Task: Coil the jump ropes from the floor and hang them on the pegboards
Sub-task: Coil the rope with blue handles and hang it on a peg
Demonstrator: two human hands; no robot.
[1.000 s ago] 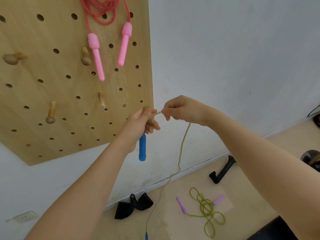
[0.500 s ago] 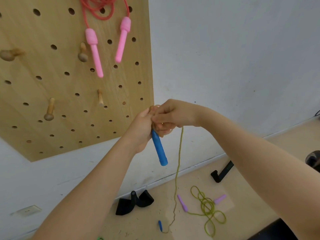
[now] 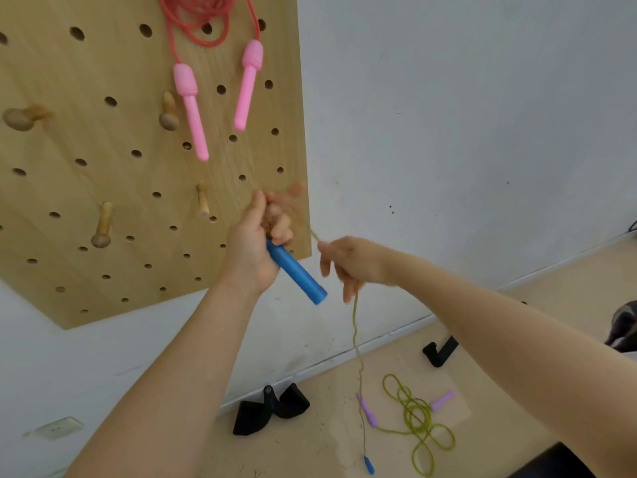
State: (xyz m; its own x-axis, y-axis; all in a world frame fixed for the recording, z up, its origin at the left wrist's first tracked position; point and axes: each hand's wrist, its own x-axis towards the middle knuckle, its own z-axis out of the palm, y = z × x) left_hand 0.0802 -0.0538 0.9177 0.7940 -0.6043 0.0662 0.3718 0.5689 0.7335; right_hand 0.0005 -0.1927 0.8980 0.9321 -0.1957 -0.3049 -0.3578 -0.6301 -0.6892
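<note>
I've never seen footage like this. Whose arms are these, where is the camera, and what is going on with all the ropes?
There is no machine here: these are a person's two bare arms, filmed by a wide-angle camera worn on the head, looking forward and down.

The left hand grips a blue handle of a jump rope together with some blurred loops of its cord. The right hand holds the olive cord, which hangs down to the second blue handle, low by the floor.

On the wall is a wooden pegboard with pegs. A pink jump rope already hangs on it.

On the floor lies a green rope with purple handles, not yet coiled, plus a few black objects near the wall that I cannot identify.
</note>
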